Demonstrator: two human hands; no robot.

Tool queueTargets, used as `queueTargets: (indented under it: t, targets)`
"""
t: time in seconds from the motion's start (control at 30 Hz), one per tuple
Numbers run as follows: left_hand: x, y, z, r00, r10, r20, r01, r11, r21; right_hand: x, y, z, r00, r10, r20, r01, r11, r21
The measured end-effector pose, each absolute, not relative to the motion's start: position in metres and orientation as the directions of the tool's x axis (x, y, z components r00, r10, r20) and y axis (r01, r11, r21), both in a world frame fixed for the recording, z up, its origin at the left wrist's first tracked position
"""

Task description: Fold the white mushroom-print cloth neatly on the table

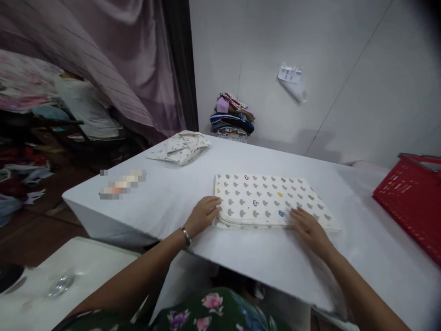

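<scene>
A folded white cloth (pixel 267 197) with a print of grey and coloured mushrooms lies flat on the white-covered table (pixel 155 197). Against its left edge rests my left hand (pixel 204 215), a metal bracelet on the wrist; its fingers are slightly bent and touch the cloth near the front left corner. My right hand (pixel 309 230) lies at the front edge, right of the middle, with its fingers spread, a little blurred, and their tips on the cloth. Both hands are open.
Another patterned cloth bundle (pixel 182 148) lies at the table's back left, near a pixelated item (pixel 122 185). Folded fabrics (pixel 232 117) are stacked behind the table. A red basket (pixel 409 202) stands right. Beyond the curtain (pixel 138 59) sits a person in white (pixel 87 105).
</scene>
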State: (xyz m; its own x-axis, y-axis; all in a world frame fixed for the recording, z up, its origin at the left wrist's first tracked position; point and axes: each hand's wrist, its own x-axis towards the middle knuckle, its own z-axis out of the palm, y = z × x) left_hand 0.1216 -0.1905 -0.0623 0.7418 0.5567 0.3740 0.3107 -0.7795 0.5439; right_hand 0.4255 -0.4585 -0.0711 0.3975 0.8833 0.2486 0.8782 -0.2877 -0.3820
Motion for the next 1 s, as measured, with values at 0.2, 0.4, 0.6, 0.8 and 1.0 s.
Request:
queueTargets:
  t: [0.2,0.4,0.6,0.8,1.0]
  targets:
    - [0.113,-0.203,-0.057,0.868,0.334,0.367,0.183,-0.903,0.388,0.357,-0.41,-0.061,0.085,0.933,0.349,0.931,0.049,-0.36]
    - [0.112,-0.201,-0.057,0.901,0.292,0.321,0.16,-0.911,0.381,0.313,-0.374,-0.051,-0.06,0.938,0.343,0.944,0.165,-0.286]
    - [0.111,-0.199,-0.053,0.926,0.253,0.281,0.121,-0.903,0.413,0.29,-0.356,-0.056,-0.082,0.946,0.315,0.97,0.149,-0.194]
    - [0.116,-0.197,-0.045,0.953,0.23,0.196,0.137,-0.907,0.397,0.277,-0.344,-0.061,-0.075,0.941,0.331,0.979,0.133,-0.156]
    - [0.117,-0.198,-0.041,0.948,0.235,0.213,0.145,-0.918,0.369,0.27,-0.342,-0.07,-0.056,0.919,0.389,0.975,0.133,-0.176]
